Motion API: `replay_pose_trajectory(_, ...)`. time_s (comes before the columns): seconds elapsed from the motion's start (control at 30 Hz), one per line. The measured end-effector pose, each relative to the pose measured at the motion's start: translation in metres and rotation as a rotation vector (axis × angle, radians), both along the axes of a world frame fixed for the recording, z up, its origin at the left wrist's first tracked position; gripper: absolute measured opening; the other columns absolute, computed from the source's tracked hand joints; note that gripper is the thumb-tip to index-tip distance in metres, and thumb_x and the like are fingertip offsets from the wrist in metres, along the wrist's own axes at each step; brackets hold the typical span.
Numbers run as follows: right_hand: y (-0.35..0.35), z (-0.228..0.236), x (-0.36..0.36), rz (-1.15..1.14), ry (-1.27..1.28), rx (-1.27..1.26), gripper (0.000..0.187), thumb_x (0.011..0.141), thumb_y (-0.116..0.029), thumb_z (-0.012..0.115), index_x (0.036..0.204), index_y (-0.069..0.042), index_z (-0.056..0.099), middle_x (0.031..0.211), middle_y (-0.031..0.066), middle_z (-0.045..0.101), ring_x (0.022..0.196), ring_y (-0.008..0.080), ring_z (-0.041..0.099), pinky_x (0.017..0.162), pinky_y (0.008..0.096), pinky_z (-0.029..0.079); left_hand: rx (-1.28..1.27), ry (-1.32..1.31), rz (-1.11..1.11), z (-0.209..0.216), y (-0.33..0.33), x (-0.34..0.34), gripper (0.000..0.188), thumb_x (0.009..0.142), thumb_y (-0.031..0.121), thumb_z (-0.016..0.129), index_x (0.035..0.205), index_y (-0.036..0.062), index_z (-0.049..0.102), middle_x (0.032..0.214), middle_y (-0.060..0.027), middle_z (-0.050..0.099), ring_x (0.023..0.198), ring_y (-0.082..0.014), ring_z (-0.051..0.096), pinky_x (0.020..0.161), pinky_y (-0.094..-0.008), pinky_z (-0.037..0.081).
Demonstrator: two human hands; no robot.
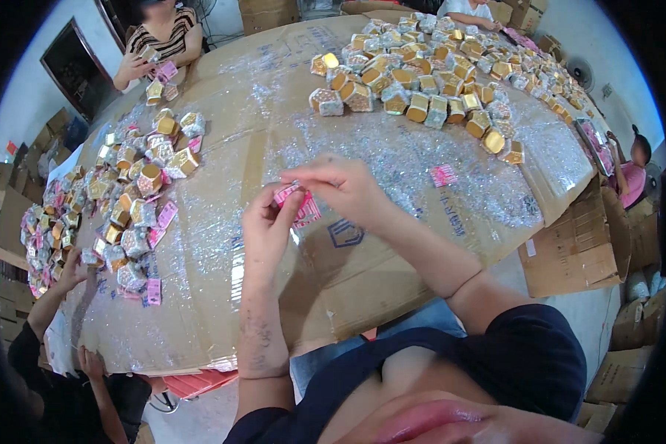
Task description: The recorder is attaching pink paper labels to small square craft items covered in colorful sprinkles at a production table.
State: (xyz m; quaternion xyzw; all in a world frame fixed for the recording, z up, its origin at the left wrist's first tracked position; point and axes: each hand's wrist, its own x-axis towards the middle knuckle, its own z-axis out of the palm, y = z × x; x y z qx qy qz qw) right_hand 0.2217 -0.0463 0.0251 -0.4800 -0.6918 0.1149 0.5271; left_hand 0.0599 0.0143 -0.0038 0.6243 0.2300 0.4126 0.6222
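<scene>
Over the near middle of the table, my left hand point(265, 222) pinches a small pink-and-white printed card point(306, 210) between thumb and fingers. My right hand point(342, 186) meets it at the card's top edge, its fingertips drawn together. Whatever those fingertips grip is too small to make out. To the right, another pink card point(444, 175) lies flat on the cardboard table cover point(392, 266). A heap of small house-shaped ornaments point(422, 81), gold and glittery white, spreads across the far right. On the left sits a second heap of ornaments point(137, 174), with pink cards among them.
Glitter is scattered over the cardboard. A person in a striped top point(172, 37) handles an ornament at the far left; a co-worker's hand point(72, 270) reaches into the left heap. Others sit at the far and right edges. An open carton point(577, 248) stands beside the table's right edge.
</scene>
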Motion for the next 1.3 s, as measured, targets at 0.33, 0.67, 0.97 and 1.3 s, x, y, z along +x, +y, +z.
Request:
replay_pose_trajectory(0.33, -0.007, 0.014, 0.003, -0.074, -0.264, 0.137, 0.022, 0.083, -0.005, 0.062, 0.102, -0.011, 0.071, 0.097, 0.0057, 0.067, 0.093, 0.0246, 0.061, 0.082, 0.0353, 0.048, 0.017, -0.032, -0.067, -0.009, 0.006, 0.007, 0.020, 0.094, 0.007, 0.062, 0.113, -0.0004, 0.062, 0.095, -0.0018, 0.066, 0.083, -0.0061, 0.060, 0.071, -0.0212, 0.049)
replay_pose_trajectory(0.67, -0.045, -0.033, 0.052, -0.223, -1.035, -0.421, 0.027, 0.077, -0.029, 0.072, 0.092, -0.008, 0.064, 0.096, 0.0095, 0.063, 0.103, 0.0302, 0.057, 0.084, 0.0428, 0.047, -0.070, -0.200, 0.079, -0.016, 0.016, 0.004, 0.020, 0.096, 0.014, 0.061, 0.109, -0.0013, 0.064, 0.088, -0.0008, 0.065, 0.072, -0.0051, 0.058, 0.061, -0.0202, 0.046)
replay_pose_trajectory(0.97, -0.033, -0.055, 0.070, -0.174, -0.807, -0.566, 0.015, 0.082, -0.022, 0.065, 0.086, -0.008, 0.061, 0.090, 0.0114, 0.064, 0.092, 0.0324, 0.060, 0.077, 0.0458, 0.049, -0.077, -0.155, 0.189, -0.013, 0.015, 0.006, 0.018, 0.097, 0.013, 0.056, 0.098, -0.0018, 0.066, 0.084, -0.0037, 0.066, 0.072, -0.0063, 0.058, 0.059, -0.0210, 0.045)
replay_pose_trajectory(1.3, -0.038, -0.019, 0.068, -0.351, -0.489, -0.337, 0.015, 0.087, -0.019, 0.064, 0.092, -0.006, 0.069, 0.089, 0.0099, 0.067, 0.081, 0.0276, 0.063, 0.072, 0.0360, 0.049, -0.344, -0.264, 0.054, -0.019, 0.028, -0.007, 0.016, 0.090, 0.014, 0.055, 0.079, 0.0026, 0.059, 0.077, -0.0044, 0.060, 0.069, -0.0119, 0.056, 0.063, -0.0266, 0.047)
